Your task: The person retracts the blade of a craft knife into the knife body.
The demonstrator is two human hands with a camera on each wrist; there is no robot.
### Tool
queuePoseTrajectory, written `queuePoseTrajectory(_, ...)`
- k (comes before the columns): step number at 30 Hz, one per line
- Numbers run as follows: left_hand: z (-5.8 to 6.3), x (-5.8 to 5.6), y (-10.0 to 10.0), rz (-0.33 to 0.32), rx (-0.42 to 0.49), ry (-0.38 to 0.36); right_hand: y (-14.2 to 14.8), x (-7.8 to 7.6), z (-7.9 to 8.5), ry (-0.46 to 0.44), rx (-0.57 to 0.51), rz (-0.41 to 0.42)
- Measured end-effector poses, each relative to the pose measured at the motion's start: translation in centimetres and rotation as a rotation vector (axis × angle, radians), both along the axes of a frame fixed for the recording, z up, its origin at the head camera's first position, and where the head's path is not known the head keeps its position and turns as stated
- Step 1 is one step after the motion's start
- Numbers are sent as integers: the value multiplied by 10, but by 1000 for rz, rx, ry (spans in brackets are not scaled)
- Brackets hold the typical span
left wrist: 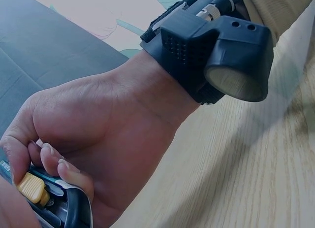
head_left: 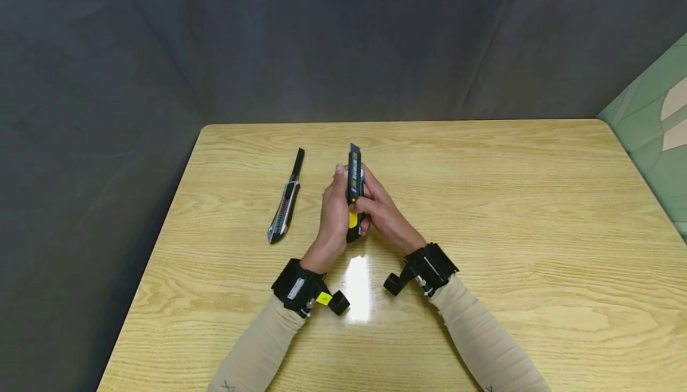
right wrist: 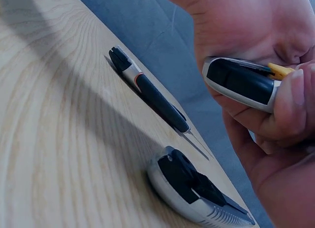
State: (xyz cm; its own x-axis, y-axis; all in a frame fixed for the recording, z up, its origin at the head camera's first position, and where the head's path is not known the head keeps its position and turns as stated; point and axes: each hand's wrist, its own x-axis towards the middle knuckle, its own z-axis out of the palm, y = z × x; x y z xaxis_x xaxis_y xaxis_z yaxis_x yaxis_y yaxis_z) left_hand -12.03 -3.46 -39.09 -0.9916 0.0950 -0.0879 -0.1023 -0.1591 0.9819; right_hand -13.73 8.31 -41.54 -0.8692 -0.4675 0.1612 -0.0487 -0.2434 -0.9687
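Observation:
A black utility knife [head_left: 354, 177] with a yellow part and its blade pointing away is held between both hands above the table. The left hand [head_left: 334, 213] grips its left side with the thumb laid along it. From the right, the right hand [head_left: 382, 213] holds it, thumb across the body. In the left wrist view, the right thumb presses the yellow slider [left wrist: 32, 187] and the fingers curl beside the knife. A silver-and-black utility knife [head_left: 284, 210] lies left of the hands. The right wrist view shows a black-bodied knife [right wrist: 157, 102] and a nearer silver one [right wrist: 177, 186].
The wooden table [head_left: 510, 231] has rounded far corners. A dark cloth [head_left: 343, 40] stands behind it and along its left side, with a green patterned surface [head_left: 655, 117] at the right. Both wrists wear black camera mounts [head_left: 432, 264].

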Motion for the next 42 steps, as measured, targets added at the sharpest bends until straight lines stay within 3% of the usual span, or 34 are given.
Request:
queuePoseTrajectory(7, 0, 1, 1, 34, -2, 14, 1, 2, 2, -24, 11, 24)
queuePoseTrajectory(17, 1, 1, 0, 11, 22, 3, 1, 1, 2, -19, 24, 30)
queuePoseTrajectory(28, 1, 1, 0, 19, 13, 15, 3, 1, 5, -82, 22, 70)
queuePoseTrajectory(35, 2, 2, 0, -7, 52, -8, 4, 1, 7, -98, 3, 97)
queuePoseTrajectory(42, 0, 1, 0, 19, 19, 14, 4, 1, 5, -82, 5, 108)
